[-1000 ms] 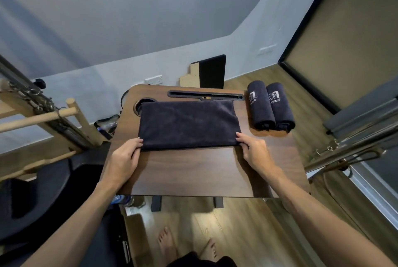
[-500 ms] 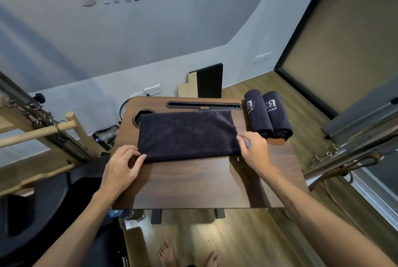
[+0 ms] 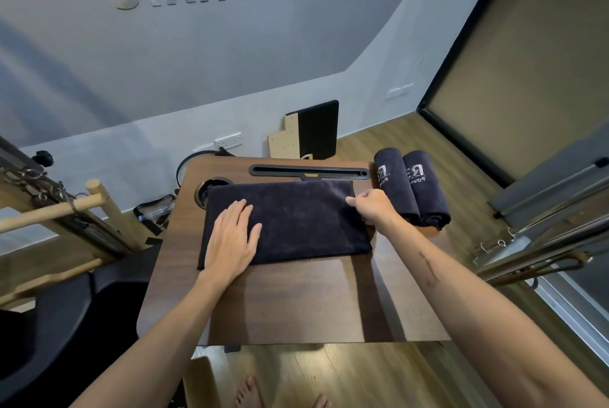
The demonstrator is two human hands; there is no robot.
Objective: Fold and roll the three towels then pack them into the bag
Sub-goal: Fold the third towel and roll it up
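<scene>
A dark navy towel (image 3: 303, 220), folded into a long rectangle, lies flat on the brown wooden table (image 3: 296, 305). My left hand (image 3: 232, 236) rests palm down with fingers spread on the towel's left part. My right hand (image 3: 370, 205) pinches the towel's right edge near its far corner. Two rolled dark towels (image 3: 412, 187) with white logos lie side by side at the table's far right. No bag is identifiable in view.
The table has a round cup hole (image 3: 212, 187) at its far left and a long black slot (image 3: 308, 171) along the far edge. A wooden and metal frame (image 3: 59, 206) stands left, a metal rail (image 3: 543, 229) right, and a black board (image 3: 316, 131) leans on the wall.
My left hand has moved from the towel's near left corner onto its top. My right hand has slid up the right edge toward the far corner. The view has tilted up a little.
</scene>
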